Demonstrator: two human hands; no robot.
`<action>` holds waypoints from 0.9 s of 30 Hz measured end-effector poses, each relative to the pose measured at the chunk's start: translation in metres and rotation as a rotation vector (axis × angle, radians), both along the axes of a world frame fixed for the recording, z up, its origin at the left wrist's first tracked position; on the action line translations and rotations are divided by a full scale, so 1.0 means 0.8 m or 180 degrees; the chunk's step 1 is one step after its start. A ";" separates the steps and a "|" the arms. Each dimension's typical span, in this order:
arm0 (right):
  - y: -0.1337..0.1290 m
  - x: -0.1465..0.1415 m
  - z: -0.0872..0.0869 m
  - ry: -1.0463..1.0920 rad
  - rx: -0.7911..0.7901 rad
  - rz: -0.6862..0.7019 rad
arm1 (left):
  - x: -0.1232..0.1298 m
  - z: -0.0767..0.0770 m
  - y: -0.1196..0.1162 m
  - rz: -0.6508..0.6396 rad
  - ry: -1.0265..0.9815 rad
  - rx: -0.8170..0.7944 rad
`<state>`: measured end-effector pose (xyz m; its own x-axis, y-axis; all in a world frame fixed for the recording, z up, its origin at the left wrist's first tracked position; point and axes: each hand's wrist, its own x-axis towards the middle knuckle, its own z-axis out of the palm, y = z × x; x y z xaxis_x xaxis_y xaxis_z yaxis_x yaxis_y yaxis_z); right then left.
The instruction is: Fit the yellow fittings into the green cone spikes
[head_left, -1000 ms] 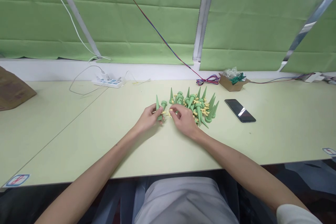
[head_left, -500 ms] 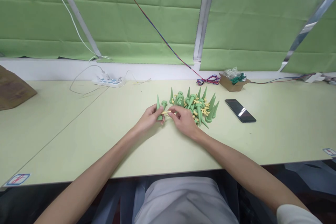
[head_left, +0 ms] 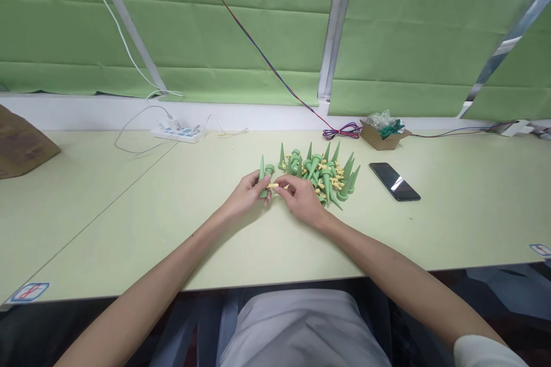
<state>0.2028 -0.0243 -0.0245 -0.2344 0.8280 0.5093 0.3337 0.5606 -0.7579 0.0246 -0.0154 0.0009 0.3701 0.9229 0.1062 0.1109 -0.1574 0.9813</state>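
My left hand (head_left: 248, 194) is closed around a green spike (head_left: 262, 167) whose tip points up. A small yellow piece (head_left: 272, 186) sticks out from the spike's side, between my two hands. The fingertips of my right hand (head_left: 299, 198) pinch the right end of that yellow piece. Just behind my fingers stands another green part (head_left: 269, 169) with a round cap. To the right, a pile of green spikes with yellow pieces (head_left: 327, 175) lies on the table, partly hidden by my right hand.
A black phone (head_left: 394, 181) lies right of the pile. Behind are a small cardboard box (head_left: 383, 141), a coiled cable (head_left: 343, 131) and a white power strip (head_left: 183, 134). A brown bag (head_left: 23, 146) sits on the table (head_left: 129, 229) at far left.
The green spike in my left hand has shifted slightly right, closer to my right hand. My right fingers have moved slightly left along the yellow piece.
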 end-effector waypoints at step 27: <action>0.000 0.000 0.000 -0.0022 -0.0012 0.0105 | 0.006 0.003 -0.007 0.0099 0.0291 0.0341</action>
<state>0.2031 -0.0247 -0.0247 -0.2651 0.8218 0.5044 0.3203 0.5685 -0.7578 0.0290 -0.0207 0.0036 0.3541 0.9193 0.1719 0.2055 -0.2559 0.9446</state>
